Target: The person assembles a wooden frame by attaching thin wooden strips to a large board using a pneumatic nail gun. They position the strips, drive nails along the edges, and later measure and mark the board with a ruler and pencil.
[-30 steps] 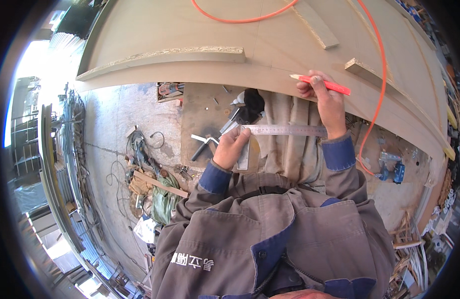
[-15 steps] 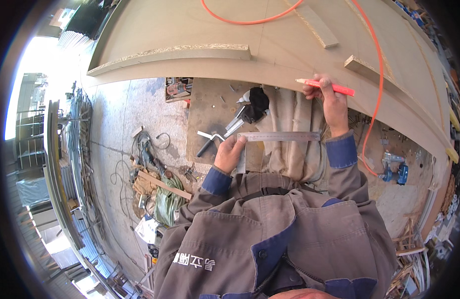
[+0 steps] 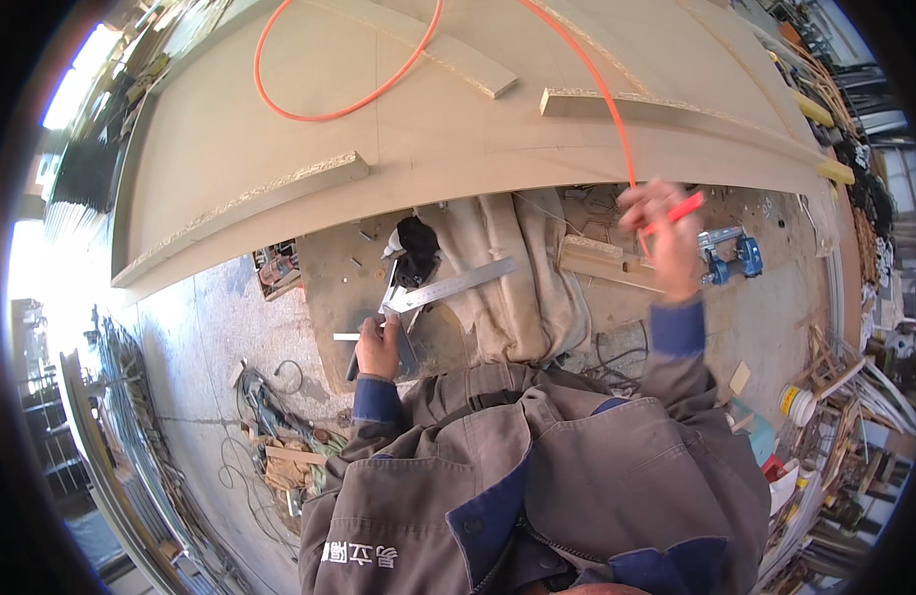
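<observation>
My left hand (image 3: 378, 347) is closed on the corner of a metal try square (image 3: 458, 283), whose ruled blade points right and away from me. The square's other arm hangs down beside the fingers. Raised near the panel's front edge, my right hand (image 3: 668, 238) grips a red pencil (image 3: 686, 206); motion smears the fingers and the pencil. Ahead of both hands lies a large tan panel (image 3: 458, 164). Chipboard strips rest on it, including one strip (image 3: 249, 213) at the left and another (image 3: 666, 111) at the right.
An orange hose (image 3: 616, 119) loops over the panel and passes behind my right hand. A blue and silver nail gun (image 3: 731, 256) lies to the right. Below the panel are a draped beige cloth (image 3: 512, 317), a toolbox (image 3: 277, 270) and tangled cables (image 3: 259, 397).
My view has swung right. My right hand has moved right, away from the panel edge, with the pencil. The square in my left hand has tilted, its blade end now rising to the right.
</observation>
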`<state>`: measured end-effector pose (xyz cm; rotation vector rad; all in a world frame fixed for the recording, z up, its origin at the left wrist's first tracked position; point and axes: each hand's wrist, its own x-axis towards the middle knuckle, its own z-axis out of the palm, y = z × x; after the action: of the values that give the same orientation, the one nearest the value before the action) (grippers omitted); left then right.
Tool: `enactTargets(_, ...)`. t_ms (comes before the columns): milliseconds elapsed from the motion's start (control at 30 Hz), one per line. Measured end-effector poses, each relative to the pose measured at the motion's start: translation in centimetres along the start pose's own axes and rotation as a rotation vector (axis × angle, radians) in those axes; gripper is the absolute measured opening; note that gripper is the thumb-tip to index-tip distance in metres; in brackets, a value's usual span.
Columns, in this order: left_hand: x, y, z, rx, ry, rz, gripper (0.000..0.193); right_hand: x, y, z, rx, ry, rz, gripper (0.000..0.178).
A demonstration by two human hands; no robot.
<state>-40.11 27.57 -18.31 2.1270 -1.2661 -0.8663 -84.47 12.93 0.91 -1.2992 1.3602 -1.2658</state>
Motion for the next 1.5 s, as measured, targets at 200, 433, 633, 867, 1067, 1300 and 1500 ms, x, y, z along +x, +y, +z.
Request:
enactTargets(200, 0.0, 4.2, -2.1, 0.069, 0.062, 0.295, 0.025, 14.4, 3.3, -13.0, -0.954, 0.168, -0.336, 0.042)
enactTargets(433, -4.0, 10.0, -4.8, -0.178, -0.073, 0.198, 0.02, 21.9, 4.7, -12.8, -1.389, -0.124, -0.294, 0.039)
enactTargets(633, -2.5, 14.1, -8.2, -0.16, 0.127, 0.436, 0.013, 17.9, 0.9, -1.1, -1.286, -0.212, -0.372, 0.03)
enactTargets(867, 10.7, 22.3, -16.3, 0.124, 0.332, 0.878, 0.017, 15.0, -2.9, 17.5, -0.826, -0.183, -0.519, 0.029)
enactTargets(1067, 22.4, 23.1, -17.4, 0.308, 0.032, 0.937, 0.039, 15.2, -2.0, 11.0, -0.822, -0.063, -0.306, 0.035)
enactTargets(1300, 27.0, 22.8, -14.8, 0.328, -0.376, 0.894, 0.034, 10.8, -0.4, -1.3, -0.727, 0.144, -0.035, 0.039)
enactTargets(1500, 30.5, 14.8, -26.6, 0.539, -0.345, 0.829, 0.032, 1.5, 0.6, -8.4, -0.567, 0.346, 0.004, 0.038)
